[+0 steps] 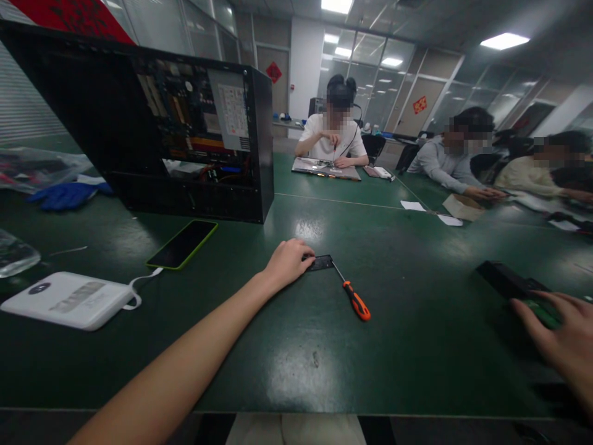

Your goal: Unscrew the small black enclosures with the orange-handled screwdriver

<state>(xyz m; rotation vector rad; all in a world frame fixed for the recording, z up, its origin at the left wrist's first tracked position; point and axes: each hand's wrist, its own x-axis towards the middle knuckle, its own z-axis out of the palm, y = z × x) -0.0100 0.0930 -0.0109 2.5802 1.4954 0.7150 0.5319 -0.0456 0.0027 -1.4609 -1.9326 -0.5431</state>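
Observation:
My left hand lies on the table with its fingers curled over the edge of a small flat black part. Against that part's right corner rests the tip of a screwdriver with an orange and black handle; no hand is on it. At the far right, my right hand is closed, thumb and fingers around a green circuit board. Just beyond it sits a long dark box-like part, blurred, and I cannot tell whether the board is joined to it.
An opened computer case stands at the left. Before it are a phone on a cable, a white power bank and a blue glove. Across the table several people sit working; papers lie near them.

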